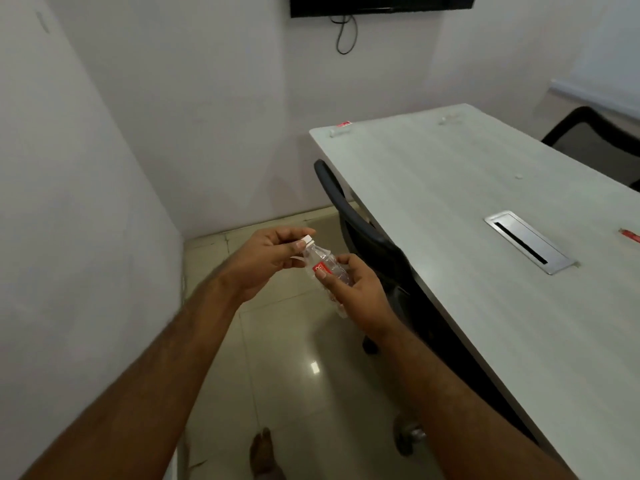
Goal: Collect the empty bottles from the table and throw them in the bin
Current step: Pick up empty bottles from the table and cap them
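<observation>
I hold a small clear plastic bottle (327, 268) with a red label over the floor, left of the table (485, 271). My right hand (356, 292) grips its body. My left hand (268, 259) pinches the white cap (307, 241) at its top between thumb and fingers. Another clear bottle (341, 129) with a red label lies at the table's far left corner. A further clear bottle (448, 119) lies near the far edge. No bin is in view.
A black office chair (360, 230) is tucked under the table's left side, another (595, 140) at the far right. A metal cable hatch (530, 241) is set in the tabletop. White walls close in on the left and ahead. My bare foot (264, 452) stands on glossy tiles.
</observation>
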The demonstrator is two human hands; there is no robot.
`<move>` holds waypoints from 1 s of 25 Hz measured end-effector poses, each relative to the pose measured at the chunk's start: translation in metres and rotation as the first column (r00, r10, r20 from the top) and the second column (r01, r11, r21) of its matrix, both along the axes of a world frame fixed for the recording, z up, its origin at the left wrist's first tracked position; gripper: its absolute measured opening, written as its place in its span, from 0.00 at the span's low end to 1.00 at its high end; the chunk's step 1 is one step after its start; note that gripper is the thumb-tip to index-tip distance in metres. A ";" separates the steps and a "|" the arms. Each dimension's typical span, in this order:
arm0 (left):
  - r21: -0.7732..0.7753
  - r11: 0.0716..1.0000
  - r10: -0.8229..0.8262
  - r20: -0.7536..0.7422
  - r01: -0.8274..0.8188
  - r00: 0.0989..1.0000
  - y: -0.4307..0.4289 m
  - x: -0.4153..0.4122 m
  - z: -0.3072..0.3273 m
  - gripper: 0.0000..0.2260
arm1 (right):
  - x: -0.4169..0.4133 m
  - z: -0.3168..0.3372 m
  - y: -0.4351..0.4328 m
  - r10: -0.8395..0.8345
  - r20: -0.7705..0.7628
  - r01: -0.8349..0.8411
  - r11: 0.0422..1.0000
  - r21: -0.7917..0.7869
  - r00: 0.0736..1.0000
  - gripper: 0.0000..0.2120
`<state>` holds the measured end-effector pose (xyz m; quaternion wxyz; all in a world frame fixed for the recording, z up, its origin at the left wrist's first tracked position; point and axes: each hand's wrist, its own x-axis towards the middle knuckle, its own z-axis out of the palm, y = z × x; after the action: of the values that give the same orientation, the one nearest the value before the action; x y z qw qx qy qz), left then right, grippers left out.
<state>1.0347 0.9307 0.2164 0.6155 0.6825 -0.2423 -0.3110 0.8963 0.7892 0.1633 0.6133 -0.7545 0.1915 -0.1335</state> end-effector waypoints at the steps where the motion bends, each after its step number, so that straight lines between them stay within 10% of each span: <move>1: -0.006 1.000 0.013 -0.009 -0.013 1.000 0.011 0.026 -0.003 0.11 | 0.026 -0.003 0.008 0.018 -0.009 -0.018 1.000 0.008 1.000 0.27; 9: 0.165 0.953 0.275 -0.107 -0.255 0.956 0.040 0.199 0.012 0.12 | 0.209 0.010 0.055 -0.088 -0.004 0.084 0.960 -0.266 0.996 0.26; 16: 0.055 0.998 0.046 -0.183 -0.037 0.982 0.002 0.340 0.025 0.09 | 0.345 0.013 0.009 -0.004 0.049 -0.005 0.986 0.169 0.999 0.15; 25: -0.020 0.964 0.260 -0.144 -0.266 0.955 -0.168 0.512 0.001 0.02 | 0.530 0.009 -0.126 -0.223 0.022 0.224 0.964 -0.144 0.975 0.21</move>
<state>1.5464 0.7625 0.2172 0.6802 0.6728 -0.1114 -0.2687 1.4264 0.6636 0.1722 0.5380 -0.7706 0.2635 -0.2175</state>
